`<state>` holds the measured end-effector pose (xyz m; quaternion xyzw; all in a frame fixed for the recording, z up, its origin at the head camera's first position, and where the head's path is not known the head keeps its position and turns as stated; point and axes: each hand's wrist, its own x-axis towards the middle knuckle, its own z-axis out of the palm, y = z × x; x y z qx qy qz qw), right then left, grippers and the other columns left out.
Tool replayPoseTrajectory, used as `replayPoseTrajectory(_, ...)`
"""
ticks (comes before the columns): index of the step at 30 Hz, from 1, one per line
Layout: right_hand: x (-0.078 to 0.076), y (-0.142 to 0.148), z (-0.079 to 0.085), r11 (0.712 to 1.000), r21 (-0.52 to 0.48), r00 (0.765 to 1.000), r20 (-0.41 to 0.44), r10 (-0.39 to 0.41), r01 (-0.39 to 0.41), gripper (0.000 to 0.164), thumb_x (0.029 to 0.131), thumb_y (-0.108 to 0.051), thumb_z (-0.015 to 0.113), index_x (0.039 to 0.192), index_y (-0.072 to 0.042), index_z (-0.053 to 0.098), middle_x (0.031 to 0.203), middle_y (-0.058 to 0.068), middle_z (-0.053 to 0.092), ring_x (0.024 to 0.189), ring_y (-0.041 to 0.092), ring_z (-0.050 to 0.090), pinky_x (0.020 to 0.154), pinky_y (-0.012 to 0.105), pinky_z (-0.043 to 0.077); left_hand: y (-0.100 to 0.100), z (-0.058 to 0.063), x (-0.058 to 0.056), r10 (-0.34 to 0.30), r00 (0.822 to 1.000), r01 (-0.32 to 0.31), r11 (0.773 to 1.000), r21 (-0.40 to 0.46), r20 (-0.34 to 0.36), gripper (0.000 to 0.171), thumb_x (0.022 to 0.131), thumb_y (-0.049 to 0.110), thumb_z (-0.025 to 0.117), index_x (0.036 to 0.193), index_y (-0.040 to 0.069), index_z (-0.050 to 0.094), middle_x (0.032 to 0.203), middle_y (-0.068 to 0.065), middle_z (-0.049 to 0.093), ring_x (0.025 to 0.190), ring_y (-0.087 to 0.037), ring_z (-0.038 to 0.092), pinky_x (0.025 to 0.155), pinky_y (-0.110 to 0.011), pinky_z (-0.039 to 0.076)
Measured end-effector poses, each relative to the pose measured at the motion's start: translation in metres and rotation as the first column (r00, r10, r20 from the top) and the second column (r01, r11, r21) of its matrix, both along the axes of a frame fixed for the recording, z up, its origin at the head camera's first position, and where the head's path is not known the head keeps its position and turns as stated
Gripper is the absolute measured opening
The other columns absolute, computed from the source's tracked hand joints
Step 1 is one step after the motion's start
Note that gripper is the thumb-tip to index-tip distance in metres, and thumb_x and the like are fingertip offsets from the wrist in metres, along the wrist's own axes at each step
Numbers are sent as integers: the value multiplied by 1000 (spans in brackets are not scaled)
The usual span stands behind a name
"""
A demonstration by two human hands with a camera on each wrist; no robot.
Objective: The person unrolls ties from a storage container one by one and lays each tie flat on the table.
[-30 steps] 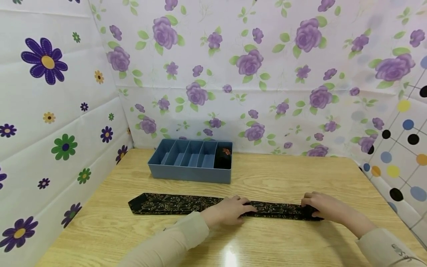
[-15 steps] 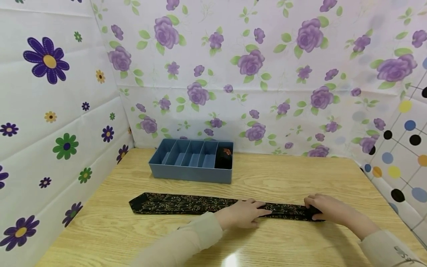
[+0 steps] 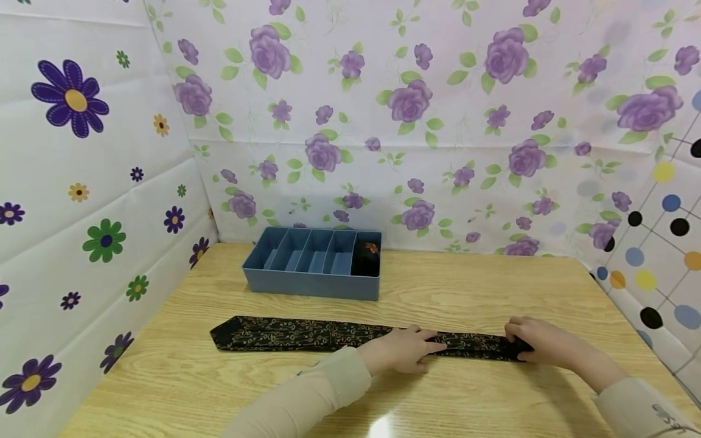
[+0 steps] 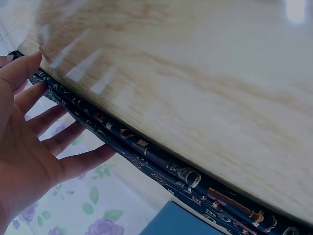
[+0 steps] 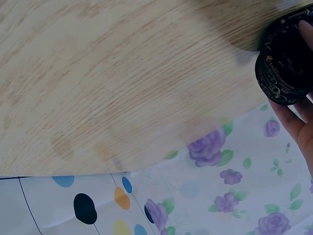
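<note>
A black necktie (image 3: 285, 336) with a gold pattern lies flat across the table, its pointed wide end at the left. My left hand (image 3: 402, 351) rests on its right half with the fingers spread. In the left wrist view, that hand's extended fingertips (image 4: 105, 152) meet the tie's edge. At the right end, my right hand (image 3: 544, 342) grips the tie between thumb and fingers. The right wrist view shows this end of the necktie (image 5: 276, 81) curved round in a loop, with the thumb over it and fingers beneath. Part of the right hand is cut off there.
Behind the tie stands a blue divided box (image 3: 312, 285). A dark folded item with a red-orange motif (image 3: 367, 258) fills its rightmost compartment. Flowered sheets (image 3: 350, 121) hang behind and beside the wooden table (image 3: 465, 286).
My left hand has slid right along the tie, then stayed nearly still over the last half second. My right hand has shifted slightly right, still gripping the tie's end.
</note>
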<state>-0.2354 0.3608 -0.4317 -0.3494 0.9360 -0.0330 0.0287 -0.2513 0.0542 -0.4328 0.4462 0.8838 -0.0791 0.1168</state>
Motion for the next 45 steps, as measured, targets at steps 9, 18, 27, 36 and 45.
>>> replayPoseTrajectory(9,-1,7,-2,1000,6,1000,-27,15,-15,28,72,-13,80,83,-19,55,81,-10,51,69,5,50,57,27,46,-2,3,2,12,1000,-12,1000,23,27,56,94,41,55,145,41,32,153,11,28,139,-16,33,102,-42,44)
replayPoseTrajectory(18,2,12,-2,1000,3,1000,-2,-7,7,32,72,-16,80,81,-21,50,80,-13,47,68,0,42,55,25,40,-4,4,2,16,999,-18,999,35,50,55,94,39,55,145,40,33,154,9,28,140,-17,32,104,-45,42)
replayPoseTrajectory(27,2,17,-4,1000,3,999,-35,9,-9,24,72,-15,79,85,-20,60,82,-11,54,71,8,55,60,28,49,-3,0,1,18,999,-20,999,43,52,55,94,39,55,144,40,34,154,9,26,140,-17,32,103,-46,43)
replayPoseTrajectory(36,4,24,-4,1000,9,999,42,-30,29,36,71,-18,81,81,-20,46,79,-12,43,66,1,34,56,22,29,-3,-1,1,20,999,-22,999,41,48,54,94,40,55,144,41,34,154,11,26,140,-17,31,103,-45,43)
replayPoseTrajectory(45,6,32,-6,999,-9,998,45,-54,54,42,71,-15,81,82,-17,41,77,-12,40,64,1,33,54,23,28,-2,2,2,25,999,-27,999,35,43,56,93,41,56,144,42,34,154,11,26,140,-16,31,103,-44,43)
